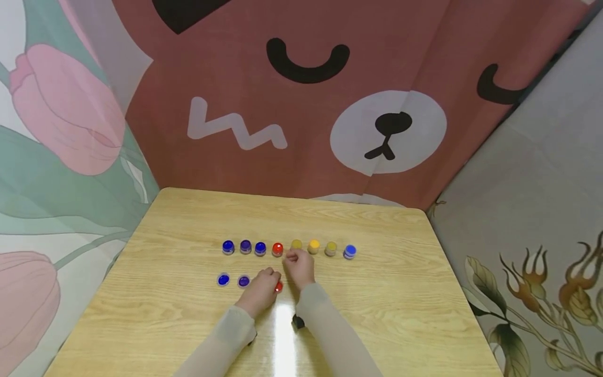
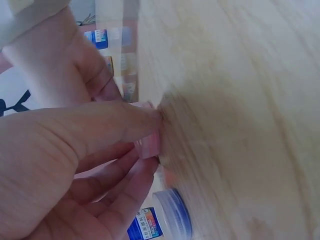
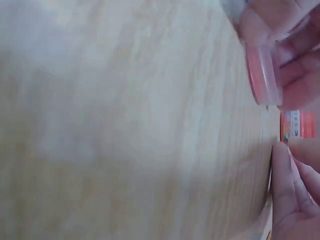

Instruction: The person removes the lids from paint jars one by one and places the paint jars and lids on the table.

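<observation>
My left hand (image 1: 260,291) is low over the table and pinches a round red lid (image 1: 279,287) between thumb and fingers. In the left wrist view the thumb lies across the top of this clear-rimmed lid (image 2: 148,142). My right hand (image 1: 300,267) is just in front of an olive-yellow paint jar (image 1: 296,244), beside a red paint jar (image 1: 277,249). The right wrist view shows its fingertips close together near the labelled red jar (image 3: 299,125), with nothing visible between them. A blue lid (image 1: 223,279) and a purple lid (image 1: 243,281) lie left of my left hand.
A row of small paint jars runs across the table (image 1: 400,293): blue jar (image 1: 228,247), purple jar (image 1: 245,246), another blue jar (image 1: 260,248), orange-yellow jar (image 1: 314,246), olive jar (image 1: 331,248) and lighter blue jar (image 1: 350,252). Printed cloth (image 1: 301,173) hangs behind.
</observation>
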Demonstrator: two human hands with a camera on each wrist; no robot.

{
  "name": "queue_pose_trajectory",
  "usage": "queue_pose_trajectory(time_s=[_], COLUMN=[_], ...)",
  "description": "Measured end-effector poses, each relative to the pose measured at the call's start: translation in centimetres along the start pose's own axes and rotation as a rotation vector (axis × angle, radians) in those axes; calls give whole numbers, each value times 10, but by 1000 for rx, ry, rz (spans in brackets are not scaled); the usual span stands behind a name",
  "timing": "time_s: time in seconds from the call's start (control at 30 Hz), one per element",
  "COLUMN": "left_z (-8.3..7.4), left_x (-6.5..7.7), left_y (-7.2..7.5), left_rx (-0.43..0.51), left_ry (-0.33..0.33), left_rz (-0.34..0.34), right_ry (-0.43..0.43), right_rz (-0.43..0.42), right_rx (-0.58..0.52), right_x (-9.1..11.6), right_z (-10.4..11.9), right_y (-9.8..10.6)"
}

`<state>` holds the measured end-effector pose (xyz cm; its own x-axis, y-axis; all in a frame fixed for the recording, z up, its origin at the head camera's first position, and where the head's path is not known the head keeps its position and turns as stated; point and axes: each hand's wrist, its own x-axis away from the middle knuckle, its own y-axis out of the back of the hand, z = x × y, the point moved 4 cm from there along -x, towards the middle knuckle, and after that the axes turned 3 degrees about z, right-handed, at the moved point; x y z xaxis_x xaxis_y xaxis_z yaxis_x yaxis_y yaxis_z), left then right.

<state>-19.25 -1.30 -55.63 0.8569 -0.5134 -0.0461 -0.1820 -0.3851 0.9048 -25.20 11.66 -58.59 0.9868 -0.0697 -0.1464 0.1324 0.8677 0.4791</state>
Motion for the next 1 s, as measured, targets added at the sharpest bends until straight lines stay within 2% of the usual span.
queue_pose_trajectory(time_s=[0.2,0.4,0.53,0.73,0.87,1.0], left_z=[-1,-1,0,-2,-5,-7], left_x=[-1,-10,-21,-41,-55,-68], left_y=[1,1,-5,-8,-7,-7], left_rx=[67,160,246,363,424,430], left_ry=[33,75,137,155,176,185], left_rz=[12,-4,-15,-78,-69,-62], right_ry=[-121,-152,-141,-130,-129,-104], right_rz=[-28,-131,-150,-110,-39,-5], right_rx=[-36,-21,-45,-62,-77,-99], right_x=[8,7,4,2,1,-1], right_z=[-11,-18,-21,-18,-13,-11], right_y=[14,30,34,35,33,31])
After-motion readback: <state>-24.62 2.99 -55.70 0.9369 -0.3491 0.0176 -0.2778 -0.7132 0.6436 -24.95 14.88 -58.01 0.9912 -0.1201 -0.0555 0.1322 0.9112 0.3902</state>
